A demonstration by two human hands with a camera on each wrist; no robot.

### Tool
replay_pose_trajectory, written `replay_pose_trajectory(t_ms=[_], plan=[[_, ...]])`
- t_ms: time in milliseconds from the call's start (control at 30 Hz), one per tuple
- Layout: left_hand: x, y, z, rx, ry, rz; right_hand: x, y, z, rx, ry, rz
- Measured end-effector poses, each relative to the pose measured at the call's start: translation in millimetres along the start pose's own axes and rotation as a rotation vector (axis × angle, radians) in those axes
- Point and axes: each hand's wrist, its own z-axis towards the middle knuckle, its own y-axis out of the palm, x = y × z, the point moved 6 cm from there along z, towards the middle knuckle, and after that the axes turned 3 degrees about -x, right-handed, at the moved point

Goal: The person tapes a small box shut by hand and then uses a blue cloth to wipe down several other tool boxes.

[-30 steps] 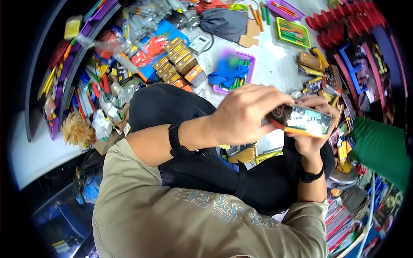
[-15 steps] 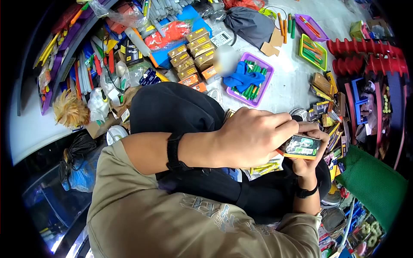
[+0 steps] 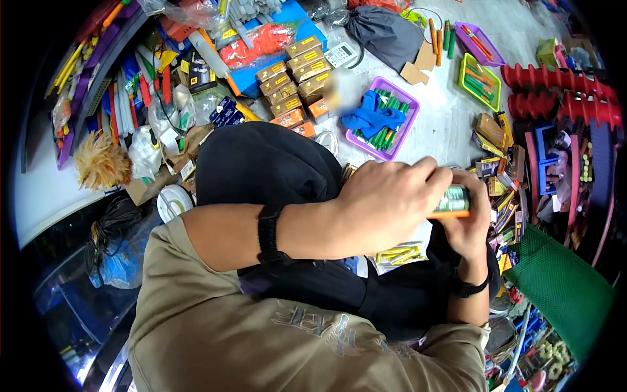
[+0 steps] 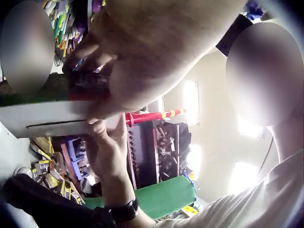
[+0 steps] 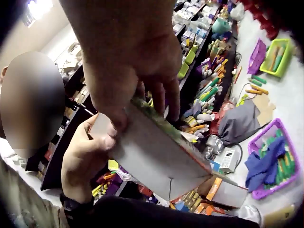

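Both hands hold one small printed cardboard box in front of the body, above the right leg. In the head view its green face and orange edge (image 3: 452,204) show between the hands. My left hand (image 3: 392,204) grips its left end and covers much of it. The right hand (image 3: 469,212) holds the other end, fingers curled round the far side. Seen from the left wrist, the box's plain pale side (image 4: 52,118) carries a thin dark slit. In the right wrist view the grey side (image 5: 156,149) runs down to the right, thumbs pressed against it.
Beyond the knee stands a purple basket (image 3: 412,124) of green tubes with a blue cloth on top. Stacked brown boxes (image 3: 305,62) are left of it. A lime basket (image 3: 496,98) lies farther right, above scattered yellow-black boxes (image 3: 506,196). Green mesh (image 3: 565,284) lies at right.
Over the second, both hands have come lower with the box and the head view has shifted. Since half a second ago the box has turned, so less of its printed face shows.
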Motion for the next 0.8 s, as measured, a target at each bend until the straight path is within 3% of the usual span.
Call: replay_pose_trajectory(t_ms=[33, 67, 133, 167, 200, 267, 400, 433, 600, 667, 733, 800], plan=[[-3.0, 4.2, 2.3, -0.161, -0.103, 0.115, 2.6, 3.0, 10.6, -0.025, 0.115, -0.015], [-3.1, 6.7, 3.8, -0.162, -0.106, 0.110, 10.1, 9.1, 22.0, -0.059, 0.036, -0.086], [7.4, -3.6, 11.4, 0.148, 0.006, 0.271, 44.5, 35.7, 38.4, -0.132, 0.036, -0.090], [14.0, -6.6, 15.4, 0.192, 0.039, 0.219, 43.3, 50.5, 54.0, -0.125, -0.044, -0.141], [19.5, -6.5, 19.1, 0.192, 0.079, 0.163, 41.6, 66.9, 70.0, -0.120, -0.124, -0.192], [22.6, 4.1, 24.9, 0.083, 0.119, 0.114, 76.9, 101.8, 96.0, -0.253, -0.081, -0.110], [32.2, 21.5, 27.5, 0.043, 0.141, 0.029, 132.7, 169.1, 123.8, -0.397, -0.159, -0.094], [35.6, 23.4, 27.1, 0.036, 0.146, 0.061, 139.4, 180.9, 127.7, -0.377, -0.219, -0.086], [44.7, 21.3, 33.5, 0.012, 0.179, 0.030, 185.7, 221.5, 134.8, -0.367, -0.186, -0.089], [47.5, 20.0, 39.0, 0.014, 0.181, 0.027, 202.0, 228.6, 133.3, -0.248, -0.101, -0.188], [48.0, 23.0, 44.0, -0.011, 0.166, 0.018, 230.9, 242.2, 125.9, -0.161, 0.129, -0.191], [47.8, 33.3, 46.7, -0.032, 0.168, 0.023, 262.6, 259.5, 115.9, -0.001, 0.248, -0.164]])
